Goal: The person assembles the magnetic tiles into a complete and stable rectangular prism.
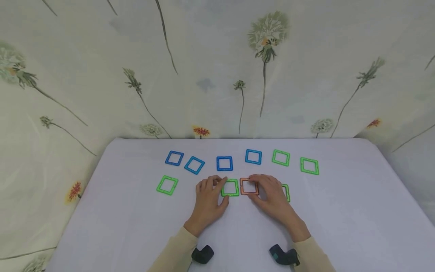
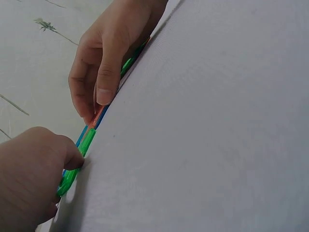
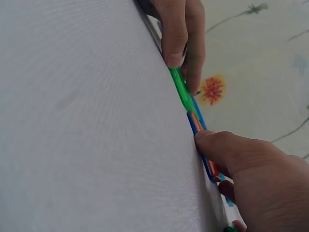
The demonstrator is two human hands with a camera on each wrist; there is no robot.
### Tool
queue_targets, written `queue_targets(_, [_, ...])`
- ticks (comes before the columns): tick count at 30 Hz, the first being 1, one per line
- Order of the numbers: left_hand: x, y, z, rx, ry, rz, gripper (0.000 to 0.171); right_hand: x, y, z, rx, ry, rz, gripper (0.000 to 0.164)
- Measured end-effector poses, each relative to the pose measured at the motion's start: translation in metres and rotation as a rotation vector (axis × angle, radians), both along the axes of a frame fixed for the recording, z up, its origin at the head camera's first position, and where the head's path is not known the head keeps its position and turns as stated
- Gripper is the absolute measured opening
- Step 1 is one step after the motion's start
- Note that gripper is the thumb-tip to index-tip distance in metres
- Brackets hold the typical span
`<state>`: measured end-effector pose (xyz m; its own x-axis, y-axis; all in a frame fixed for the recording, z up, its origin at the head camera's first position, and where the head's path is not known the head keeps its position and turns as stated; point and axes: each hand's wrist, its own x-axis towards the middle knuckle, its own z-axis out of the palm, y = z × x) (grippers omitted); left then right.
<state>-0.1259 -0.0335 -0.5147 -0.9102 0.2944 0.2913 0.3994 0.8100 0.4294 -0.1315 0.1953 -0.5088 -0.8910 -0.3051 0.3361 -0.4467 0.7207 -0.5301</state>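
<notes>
Two square magnetic tiles lie side by side mid-table in the head view. My left hand [image 1: 207, 204] pinches the left one, a green tile [image 1: 231, 195], between thumb and fingers at its near and far edges. My right hand [image 1: 274, 198] grips an orange tile [image 1: 241, 187] the same way, with a narrow gap between the two. In the right wrist view a blue edge [image 3: 206, 166] runs along the underside of the orange tile [image 3: 213, 167]. The green tile [image 3: 180, 89] stands end to end with it there. Another green tile [image 1: 288, 192] is partly hidden behind my right hand.
Along the back lie several blue tiles [image 1: 224, 169], with two green tiles [image 1: 309, 172] at the right end. One more green tile [image 1: 165, 192] lies left of my left hand. White cloth covers the table [image 1: 129, 211]; a flower-printed curtain [image 1: 210, 105] hangs behind.
</notes>
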Motion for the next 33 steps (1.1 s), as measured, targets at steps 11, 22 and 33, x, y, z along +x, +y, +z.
queue_targets(11, [-0.0028,-0.001,0.0024,-0.01,0.03,-0.008,0.052,-0.0036,0.0007,-0.0018,-0.025,0.007,0.032,0.045])
queue_targets(22, [-0.002,-0.0003,-0.0002,-0.019,0.041,-0.005,0.051,-0.0026,0.0017,-0.0028,-0.033,-0.009,0.037,0.042])
queue_targets(33, [-0.0009,-0.0019,0.0004,-0.045,0.02,-0.003,0.051,-0.0043,0.0021,-0.0028,-0.043,-0.01,0.08,0.035])
